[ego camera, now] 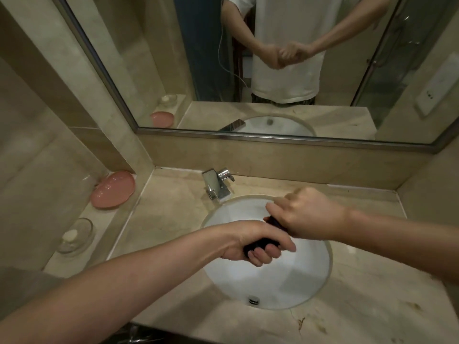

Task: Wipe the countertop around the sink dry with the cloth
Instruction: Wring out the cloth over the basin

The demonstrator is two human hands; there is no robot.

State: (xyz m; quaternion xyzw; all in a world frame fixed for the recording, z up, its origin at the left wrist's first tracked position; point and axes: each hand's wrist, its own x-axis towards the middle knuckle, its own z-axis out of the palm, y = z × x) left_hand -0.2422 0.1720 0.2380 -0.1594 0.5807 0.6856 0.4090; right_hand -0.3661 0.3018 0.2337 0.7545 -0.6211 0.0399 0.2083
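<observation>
Both hands are above the white sink (285,281), and they hold one dark cloth (258,244) between them. The left hand (253,242) is nearer to the camera; its fingers (263,254) are curled tightly around the near end of the cloth, with the knuckles turned down toward the bowl. The right hand (308,214) is behind it, closer to the tap (218,184), and it grips the far end of the cloth in a fist. The cloth is rolled or bunched into a short thick shape, and only small parts of it show between the two hands. It does not touch the bench (169,219); it hangs over the bowl. The bench goes around the sink and has brown marks near the front right corner. On the ledge at the left lie a pink dish (113,189) and a glass dish (74,235) with a pale soap in it. The mirror (173,58) behind the tap shows the person's two hands joined in front of a white shirt.
</observation>
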